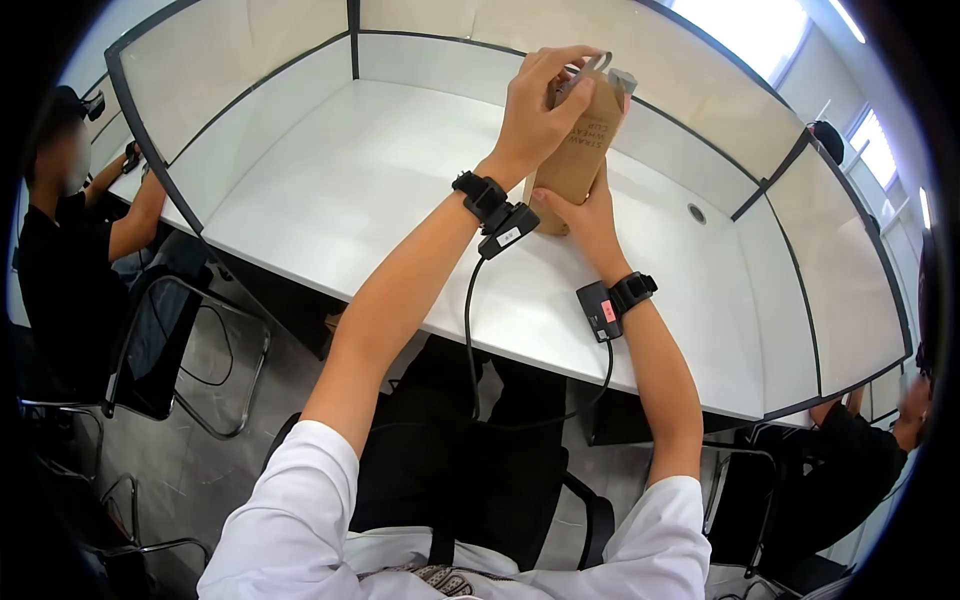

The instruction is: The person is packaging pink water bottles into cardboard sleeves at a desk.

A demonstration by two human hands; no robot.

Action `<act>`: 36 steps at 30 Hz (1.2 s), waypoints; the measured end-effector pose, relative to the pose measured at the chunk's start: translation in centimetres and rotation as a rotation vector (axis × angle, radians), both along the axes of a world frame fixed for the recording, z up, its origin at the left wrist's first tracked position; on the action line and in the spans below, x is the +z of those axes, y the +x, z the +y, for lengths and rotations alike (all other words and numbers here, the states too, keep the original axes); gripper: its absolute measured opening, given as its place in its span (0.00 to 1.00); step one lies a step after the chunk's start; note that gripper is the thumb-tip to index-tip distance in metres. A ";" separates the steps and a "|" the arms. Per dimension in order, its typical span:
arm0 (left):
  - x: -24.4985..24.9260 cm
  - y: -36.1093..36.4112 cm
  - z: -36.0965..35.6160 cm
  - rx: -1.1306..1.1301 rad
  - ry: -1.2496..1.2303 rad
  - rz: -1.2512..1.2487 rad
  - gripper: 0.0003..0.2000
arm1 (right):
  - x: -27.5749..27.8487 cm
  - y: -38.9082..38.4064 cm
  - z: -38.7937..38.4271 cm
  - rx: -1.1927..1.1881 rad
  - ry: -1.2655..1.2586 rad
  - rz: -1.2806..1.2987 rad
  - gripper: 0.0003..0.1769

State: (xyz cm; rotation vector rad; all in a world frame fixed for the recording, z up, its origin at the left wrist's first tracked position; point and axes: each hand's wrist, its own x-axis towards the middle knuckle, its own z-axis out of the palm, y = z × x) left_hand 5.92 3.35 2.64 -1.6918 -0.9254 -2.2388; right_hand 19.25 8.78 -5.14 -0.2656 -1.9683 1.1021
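A brown cardboard box [578, 150] is tilted above the white desk, its printed words upside down to me; they appear to read "wheat straw cup". My right hand [587, 222] grips its lower part, thumb across the near face. At the upper end, my left hand [545, 108] has its fingers curled over the box's edge, with the thumb against the front. A grey loop-shaped piece [598, 64] shows beside those fingertips, and a grey flap or part [622, 80] sticks out at the box's top corner. What lies inside the box is hidden.
The white desk [330, 190] has low partitions [430, 52] along its back and sides. A round cable hole [697, 213] is at its right. Cables hang from devices on both my wrists. Other people sit to the left [75, 240] and right [845, 470].
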 end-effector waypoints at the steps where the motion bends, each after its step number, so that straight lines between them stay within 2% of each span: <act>1: 0.0 0.0 -0.1 0.004 -0.003 0.009 0.13 | -0.2 -0.1 0.1 -0.008 -0.003 -0.002 0.45; 4: 0.0 -0.3 -0.2 -0.011 -0.037 0.005 0.14 | -0.5 -0.1 0.6 -0.029 -0.002 -0.001 0.46; 9: 0.1 -0.4 -0.1 0.011 -0.053 -0.008 0.08 | -0.4 -0.1 0.3 -0.035 -0.012 0.003 0.47; 13: 0.2 -0.3 -0.4 0.012 -0.086 -0.002 0.08 | -0.5 -0.2 0.5 -0.019 -0.014 0.006 0.46; 16: 0.4 0.1 -0.7 -0.063 -0.127 -0.047 0.08 | -0.6 -0.2 0.5 -0.026 -0.001 0.002 0.45; 25: -0.1 0.0 0.8 0.061 -0.011 0.031 0.11 | -0.7 -0.2 0.7 -0.023 0.002 0.013 0.45; 36: -0.2 0.4 1.2 -0.082 -0.115 0.103 0.12 | -0.8 -0.1 0.9 -0.041 0.032 -0.005 0.46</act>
